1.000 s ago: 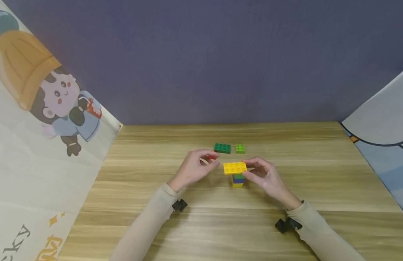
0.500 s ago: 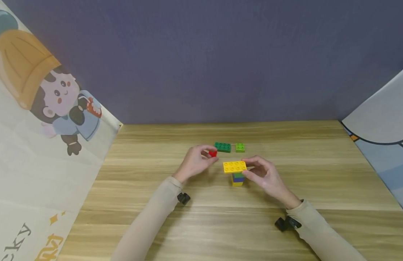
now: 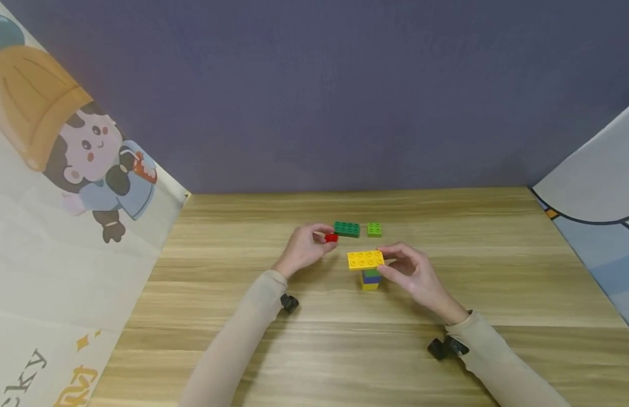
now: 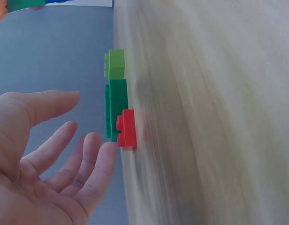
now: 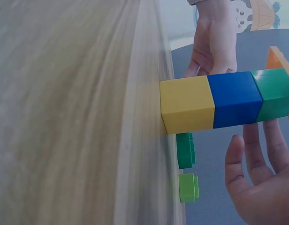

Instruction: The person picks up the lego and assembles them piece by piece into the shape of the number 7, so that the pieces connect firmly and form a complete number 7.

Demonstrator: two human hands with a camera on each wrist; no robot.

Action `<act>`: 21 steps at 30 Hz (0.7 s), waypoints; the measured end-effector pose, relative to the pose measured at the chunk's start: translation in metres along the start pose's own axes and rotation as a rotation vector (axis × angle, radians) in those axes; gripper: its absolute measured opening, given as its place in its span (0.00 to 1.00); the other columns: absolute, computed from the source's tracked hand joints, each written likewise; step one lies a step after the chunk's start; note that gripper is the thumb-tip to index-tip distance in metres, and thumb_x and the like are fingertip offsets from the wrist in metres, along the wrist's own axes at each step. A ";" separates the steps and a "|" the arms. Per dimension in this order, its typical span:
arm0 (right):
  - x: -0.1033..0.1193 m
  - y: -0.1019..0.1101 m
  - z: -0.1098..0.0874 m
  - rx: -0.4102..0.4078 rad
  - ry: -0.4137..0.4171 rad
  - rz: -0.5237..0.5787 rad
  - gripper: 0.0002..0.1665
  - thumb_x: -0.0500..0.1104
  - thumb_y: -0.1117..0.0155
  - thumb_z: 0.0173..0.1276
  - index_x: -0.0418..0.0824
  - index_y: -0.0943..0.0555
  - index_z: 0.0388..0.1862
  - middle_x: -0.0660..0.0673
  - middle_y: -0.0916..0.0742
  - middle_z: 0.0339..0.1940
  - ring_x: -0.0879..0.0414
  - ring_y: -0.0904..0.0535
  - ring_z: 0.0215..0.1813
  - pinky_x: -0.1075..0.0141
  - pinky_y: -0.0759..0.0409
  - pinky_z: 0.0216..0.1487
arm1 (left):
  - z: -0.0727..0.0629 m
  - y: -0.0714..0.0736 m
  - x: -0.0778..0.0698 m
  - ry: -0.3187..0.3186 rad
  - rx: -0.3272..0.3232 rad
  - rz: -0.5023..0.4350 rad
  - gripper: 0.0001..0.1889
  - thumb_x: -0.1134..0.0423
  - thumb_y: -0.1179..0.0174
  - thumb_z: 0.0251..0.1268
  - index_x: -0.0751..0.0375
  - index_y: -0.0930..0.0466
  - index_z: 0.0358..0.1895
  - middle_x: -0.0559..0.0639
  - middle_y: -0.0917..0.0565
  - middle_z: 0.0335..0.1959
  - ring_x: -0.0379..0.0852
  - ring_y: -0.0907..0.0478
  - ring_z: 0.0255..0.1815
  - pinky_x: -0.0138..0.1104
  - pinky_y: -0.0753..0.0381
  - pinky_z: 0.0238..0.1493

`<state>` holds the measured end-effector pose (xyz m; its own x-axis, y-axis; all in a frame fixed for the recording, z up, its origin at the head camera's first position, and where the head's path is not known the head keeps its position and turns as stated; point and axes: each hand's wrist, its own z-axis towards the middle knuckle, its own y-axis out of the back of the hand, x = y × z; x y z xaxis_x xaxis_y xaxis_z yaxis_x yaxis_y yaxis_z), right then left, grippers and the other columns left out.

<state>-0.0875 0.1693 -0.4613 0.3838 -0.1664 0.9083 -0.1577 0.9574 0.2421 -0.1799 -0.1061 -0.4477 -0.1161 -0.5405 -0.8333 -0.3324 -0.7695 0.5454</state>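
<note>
A small red brick (image 3: 332, 238) sits on the wooden table by the fingertips of my left hand (image 3: 305, 249). In the left wrist view that hand's fingers (image 4: 100, 171) are loosely bent and apart from the red brick (image 4: 128, 129). My right hand (image 3: 413, 277) pinches the right end of a flat yellow plate brick (image 3: 365, 260) on top of a small tower. Below the plate, the tower has a green brick (image 5: 276, 96), a blue brick (image 5: 236, 99) and a yellow brick (image 5: 187, 105) at the bottom, standing on the table.
A long dark green brick (image 3: 347, 229) lies just behind the red one. To its right is a small lime green brick (image 3: 374, 229). A dark panel (image 3: 345, 96) rises along the table's back edge, and printed sheets (image 3: 50, 254) border the sides.
My left hand has moved slightly away from me, and the red brick, mostly hidden earlier, now shows at its fingertips. The right hand stays at the yellow plate brick.
</note>
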 end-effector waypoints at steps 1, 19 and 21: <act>0.000 0.000 0.000 0.000 0.001 0.000 0.19 0.24 0.31 0.69 0.28 0.18 0.59 0.63 0.12 0.54 0.66 0.15 0.53 0.72 0.14 0.52 | 0.001 -0.001 0.000 0.002 -0.002 0.005 0.21 0.60 0.29 0.71 0.55 0.15 0.65 0.54 0.13 0.62 0.52 0.14 0.56 0.39 0.11 0.48; -0.001 0.001 0.001 -0.003 0.014 -0.004 0.19 0.24 0.31 0.69 0.28 0.18 0.58 0.63 0.12 0.54 0.65 0.15 0.52 0.72 0.14 0.52 | 0.017 -0.010 0.003 0.012 0.004 0.107 0.23 0.61 0.26 0.68 0.58 0.15 0.65 0.56 0.11 0.56 0.50 0.15 0.49 0.35 0.14 0.44; -0.002 0.000 0.001 -0.002 0.015 0.001 0.20 0.24 0.31 0.69 0.28 0.18 0.59 0.63 0.12 0.54 0.65 0.15 0.52 0.71 0.14 0.52 | 0.019 -0.010 0.004 0.012 -0.001 0.117 0.23 0.62 0.26 0.67 0.58 0.15 0.64 0.56 0.11 0.56 0.50 0.15 0.49 0.35 0.14 0.44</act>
<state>-0.0889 0.1698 -0.4624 0.3970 -0.1622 0.9034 -0.1565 0.9579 0.2407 -0.1949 -0.0941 -0.4577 -0.1430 -0.6308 -0.7626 -0.3164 -0.7010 0.6391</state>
